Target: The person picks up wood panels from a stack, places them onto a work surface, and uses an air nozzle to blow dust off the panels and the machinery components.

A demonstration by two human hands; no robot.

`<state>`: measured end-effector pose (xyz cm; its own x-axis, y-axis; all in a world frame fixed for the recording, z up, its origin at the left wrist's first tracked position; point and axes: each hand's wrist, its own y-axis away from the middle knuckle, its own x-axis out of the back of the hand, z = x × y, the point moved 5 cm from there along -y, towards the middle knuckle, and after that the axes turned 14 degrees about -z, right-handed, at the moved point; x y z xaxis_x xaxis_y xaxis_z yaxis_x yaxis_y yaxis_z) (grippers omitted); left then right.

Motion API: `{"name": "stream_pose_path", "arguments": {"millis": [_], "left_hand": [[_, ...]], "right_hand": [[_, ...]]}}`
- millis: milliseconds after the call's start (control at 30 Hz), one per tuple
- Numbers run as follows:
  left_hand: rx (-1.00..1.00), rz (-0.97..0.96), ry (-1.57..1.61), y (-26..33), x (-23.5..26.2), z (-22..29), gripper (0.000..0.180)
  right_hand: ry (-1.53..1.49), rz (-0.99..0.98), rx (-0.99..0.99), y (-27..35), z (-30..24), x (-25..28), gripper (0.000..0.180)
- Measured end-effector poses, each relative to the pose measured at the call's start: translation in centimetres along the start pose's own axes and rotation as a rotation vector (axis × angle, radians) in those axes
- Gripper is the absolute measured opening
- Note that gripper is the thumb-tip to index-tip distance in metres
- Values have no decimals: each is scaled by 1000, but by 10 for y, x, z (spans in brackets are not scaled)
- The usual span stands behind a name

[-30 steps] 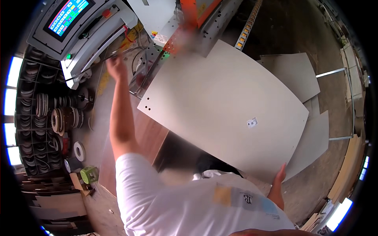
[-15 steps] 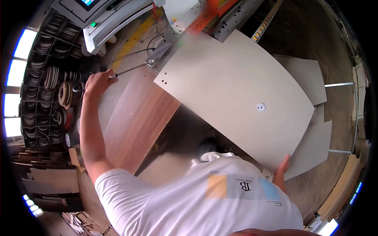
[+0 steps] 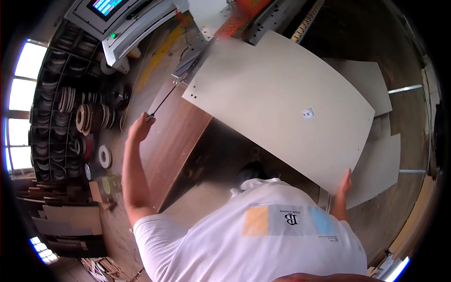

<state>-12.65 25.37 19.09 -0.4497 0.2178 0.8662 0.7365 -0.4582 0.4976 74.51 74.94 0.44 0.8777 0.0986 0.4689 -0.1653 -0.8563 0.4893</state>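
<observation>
Okay, head view: the left hand [image 3: 140,128] grips the near end of a thin dark rod [image 3: 163,99], whose other end reaches toward the machine's metal edge. The right hand [image 3: 344,184] is at the near right corner of a large pale panel [image 3: 277,103]; fingers underneath don't show, so can't tell if it clamps or only props. The panel lies up against the orange machine part [image 3: 230,27], a brown wood-grain board [image 3: 181,127] at its left. Step in hand, my read: steadying the panel with the right while working the rod with the left; next move seems to call for a firm right-hand support. Hidden: rod's far end is hard to make out, machine front blurs, console [image 3: 89,21] is cut off on top, white shirt [image 3: 263,235] blocks the lower middle.
</observation>
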Motion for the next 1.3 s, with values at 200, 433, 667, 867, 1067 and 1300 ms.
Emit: {"name": "stream_pose_path", "arguments": {"millis": [200, 433, 667, 867, 1067, 1300], "left_hand": [[-90, -179, 760, -70, -61, 164, 33], [-224, -335, 1038, -40, -154, 426, 30], [-918, -910, -118, 161, -222, 579, 35], [-162, -548, 1101, 59, -202, 343, 24], [-334, -345, 470, 131, -267, 269, 28], [-333, -560, 228, 222, -220, 280, 40]], "right_hand": [[78, 18, 64, -44, 56, 24, 73], [111, -80, -14, -8, 19, 18, 80], [17, 50, 18, -12, 39, 28, 82], [-72, -36, 65, -29, 57, 29, 85], [-185, -146, 70, -25, 38, 17, 80], [-92, -292, 123, -11, 25, 27, 62]]}}
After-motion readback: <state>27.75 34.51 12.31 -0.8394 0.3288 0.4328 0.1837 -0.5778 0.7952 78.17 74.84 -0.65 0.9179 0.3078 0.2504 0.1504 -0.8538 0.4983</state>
